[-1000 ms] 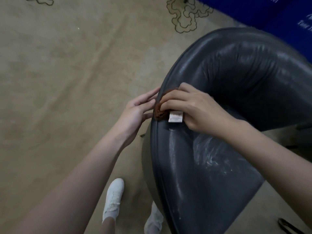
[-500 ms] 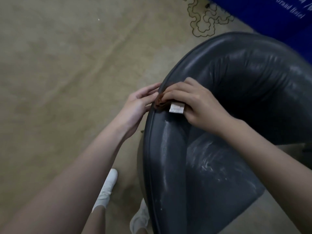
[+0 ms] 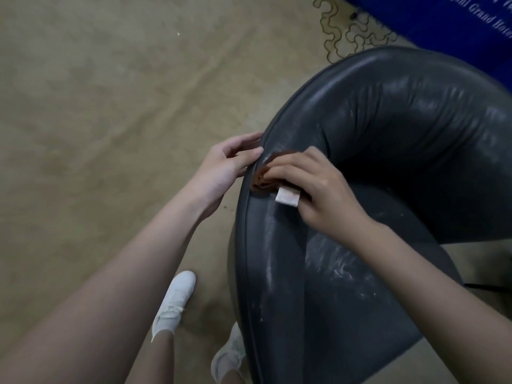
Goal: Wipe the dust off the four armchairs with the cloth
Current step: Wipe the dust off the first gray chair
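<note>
A dark grey leather armchair (image 3: 388,139) with a curved back fills the right half of the view, with dust streaks on its inner back and seat. My right hand (image 3: 315,187) presses a folded brown cloth (image 3: 263,176) with a white label onto the chair's rim, fingers curled over the cloth. My left hand (image 3: 224,167) rests against the outer side of the rim just left of the cloth, fingers straight and touching the leather.
Beige carpet (image 3: 110,120) with a dark squiggle pattern at the top spreads to the left. A blue cloth (image 3: 457,29) with white lettering hangs at the top right. My two white shoes (image 3: 174,303) stand beside the chair's outer side.
Both hands with the cloth have slid a little along the rim of the chair. My view has shifted slightly, and the chair now sits lower and further right.
</note>
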`<move>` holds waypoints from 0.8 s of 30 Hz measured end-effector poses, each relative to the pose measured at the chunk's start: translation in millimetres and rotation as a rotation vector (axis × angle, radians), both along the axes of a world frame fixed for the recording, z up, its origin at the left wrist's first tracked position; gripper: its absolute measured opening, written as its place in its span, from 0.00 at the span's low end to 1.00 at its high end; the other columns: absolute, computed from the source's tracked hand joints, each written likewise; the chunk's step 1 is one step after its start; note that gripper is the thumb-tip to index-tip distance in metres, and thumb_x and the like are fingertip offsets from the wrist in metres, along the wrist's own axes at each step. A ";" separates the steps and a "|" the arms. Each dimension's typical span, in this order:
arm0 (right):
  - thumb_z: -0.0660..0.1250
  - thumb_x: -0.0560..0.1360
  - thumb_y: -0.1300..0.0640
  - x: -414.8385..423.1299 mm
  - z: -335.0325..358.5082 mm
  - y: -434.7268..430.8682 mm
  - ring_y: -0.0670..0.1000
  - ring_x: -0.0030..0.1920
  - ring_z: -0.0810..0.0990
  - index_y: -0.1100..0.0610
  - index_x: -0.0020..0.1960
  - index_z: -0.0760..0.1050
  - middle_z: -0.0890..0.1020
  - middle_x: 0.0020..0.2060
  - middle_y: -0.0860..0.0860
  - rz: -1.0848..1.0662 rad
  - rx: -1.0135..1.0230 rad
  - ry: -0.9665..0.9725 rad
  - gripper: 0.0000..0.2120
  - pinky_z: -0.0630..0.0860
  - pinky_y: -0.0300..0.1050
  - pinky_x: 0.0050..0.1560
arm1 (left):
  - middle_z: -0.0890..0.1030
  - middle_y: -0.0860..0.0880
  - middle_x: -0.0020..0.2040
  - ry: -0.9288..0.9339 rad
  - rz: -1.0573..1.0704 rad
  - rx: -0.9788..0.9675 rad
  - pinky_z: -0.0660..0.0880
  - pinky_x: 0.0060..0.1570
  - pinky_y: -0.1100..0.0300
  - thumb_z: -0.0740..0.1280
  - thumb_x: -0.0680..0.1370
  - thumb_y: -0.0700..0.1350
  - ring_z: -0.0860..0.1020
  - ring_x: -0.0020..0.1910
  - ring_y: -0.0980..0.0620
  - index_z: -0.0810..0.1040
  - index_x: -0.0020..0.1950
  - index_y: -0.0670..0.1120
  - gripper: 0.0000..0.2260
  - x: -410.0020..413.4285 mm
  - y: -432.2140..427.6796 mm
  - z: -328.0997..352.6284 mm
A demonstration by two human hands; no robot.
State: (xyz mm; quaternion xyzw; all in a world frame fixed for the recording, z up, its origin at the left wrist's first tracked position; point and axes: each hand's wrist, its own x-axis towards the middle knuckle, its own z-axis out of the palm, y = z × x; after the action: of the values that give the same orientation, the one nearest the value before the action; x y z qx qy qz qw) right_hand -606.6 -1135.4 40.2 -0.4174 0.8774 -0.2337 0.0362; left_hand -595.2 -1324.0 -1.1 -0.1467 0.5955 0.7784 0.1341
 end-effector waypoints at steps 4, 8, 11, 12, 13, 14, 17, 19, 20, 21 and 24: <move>0.61 0.70 0.74 42.5 -5.3 -0.3 0.57 0.46 0.75 0.60 0.56 0.81 0.82 0.56 0.51 0.053 -0.057 -0.032 0.21 0.71 0.44 0.51 | 0.81 0.47 0.63 0.037 0.030 -0.048 0.75 0.63 0.57 0.68 0.79 0.39 0.79 0.60 0.54 0.77 0.67 0.44 0.16 7.2 3.4 0.8; 0.63 0.66 0.79 26.9 -6.0 6.9 0.57 0.55 0.79 0.62 0.57 0.80 0.82 0.57 0.54 -0.036 -0.119 -0.044 0.24 0.72 0.52 0.53 | 0.81 0.48 0.62 0.062 0.033 -0.091 0.73 0.66 0.55 0.66 0.80 0.39 0.79 0.62 0.53 0.77 0.67 0.45 0.15 9.3 6.4 1.3; 0.62 0.69 0.75 29.3 -10.9 3.4 0.59 0.54 0.78 0.62 0.57 0.80 0.82 0.56 0.53 -0.097 -0.135 -0.006 0.21 0.71 0.48 0.55 | 0.81 0.48 0.62 0.081 0.036 -0.107 0.73 0.65 0.57 0.67 0.80 0.40 0.79 0.62 0.54 0.76 0.67 0.44 0.15 10.2 6.8 1.3; 0.61 0.70 0.74 37.8 -13.2 2.2 0.60 0.52 0.78 0.61 0.57 0.81 0.82 0.56 0.53 -0.086 -0.141 -0.007 0.20 0.71 0.47 0.55 | 0.81 0.49 0.61 0.081 0.037 -0.111 0.74 0.64 0.58 0.66 0.80 0.39 0.79 0.60 0.55 0.76 0.67 0.43 0.15 10.3 7.0 1.8; 0.61 0.71 0.74 47.3 -14.4 2.0 0.60 0.50 0.78 0.61 0.57 0.81 0.82 0.56 0.52 -0.066 -0.145 -0.020 0.19 0.71 0.47 0.54 | 0.81 0.49 0.61 0.079 0.039 -0.113 0.74 0.63 0.60 0.65 0.81 0.38 0.79 0.59 0.57 0.76 0.68 0.43 0.15 10.3 7.3 2.0; 0.61 0.71 0.74 55.3 -14.6 2.4 0.60 0.49 0.77 0.60 0.57 0.81 0.82 0.57 0.52 -0.044 -0.146 -0.038 0.20 0.72 0.48 0.54 | 0.81 0.49 0.61 0.076 0.041 -0.117 0.74 0.63 0.60 0.65 0.81 0.38 0.79 0.59 0.57 0.76 0.68 0.42 0.15 10.1 7.8 2.4; 0.62 0.69 0.76 53.4 -10.8 7.7 0.58 0.51 0.78 0.61 0.57 0.81 0.82 0.57 0.52 -0.014 -0.151 -0.074 0.22 0.72 0.49 0.54 | 0.81 0.46 0.62 0.070 0.057 -0.124 0.73 0.66 0.56 0.65 0.81 0.38 0.78 0.61 0.53 0.76 0.68 0.42 0.15 10.1 9.2 1.8; 0.61 0.68 0.76 41.7 -10.7 9.3 0.57 0.54 0.79 0.61 0.57 0.81 0.82 0.57 0.53 -0.060 -0.169 -0.060 0.22 0.72 0.50 0.54 | 0.81 0.46 0.62 0.073 0.064 -0.141 0.74 0.65 0.56 0.65 0.81 0.38 0.78 0.62 0.51 0.76 0.68 0.41 0.15 11.1 10.4 1.7; 0.60 0.69 0.75 39.3 -11.4 8.3 0.58 0.54 0.79 0.61 0.57 0.81 0.82 0.57 0.53 -0.087 -0.175 -0.046 0.21 0.71 0.49 0.55 | 0.81 0.46 0.62 0.077 0.066 -0.155 0.74 0.65 0.56 0.65 0.81 0.38 0.79 0.62 0.51 0.76 0.68 0.42 0.15 11.4 10.8 2.0; 0.60 0.69 0.74 41.4 -12.9 6.1 0.59 0.53 0.78 0.61 0.57 0.81 0.82 0.57 0.52 -0.105 -0.180 -0.036 0.21 0.71 0.47 0.55 | 0.81 0.45 0.62 0.083 0.068 -0.170 0.74 0.65 0.56 0.65 0.81 0.38 0.79 0.61 0.52 0.76 0.67 0.42 0.14 11.4 11.0 2.7; 0.63 0.71 0.75 66.0 -18.9 3.0 0.60 0.48 0.77 0.60 0.57 0.81 0.82 0.57 0.51 -0.086 -0.213 -0.043 0.19 0.72 0.47 0.54 | 0.81 0.46 0.61 0.093 0.068 -0.215 0.75 0.62 0.59 0.65 0.81 0.39 0.79 0.57 0.55 0.77 0.66 0.43 0.13 11.0 13.1 6.1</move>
State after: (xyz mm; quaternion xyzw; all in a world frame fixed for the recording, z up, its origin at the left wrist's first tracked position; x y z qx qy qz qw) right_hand -540.7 -1132.4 21.3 -0.3760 0.8637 -0.3356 0.0004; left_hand -584.2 -1310.9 5.0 -0.1441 0.6758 0.7201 0.0635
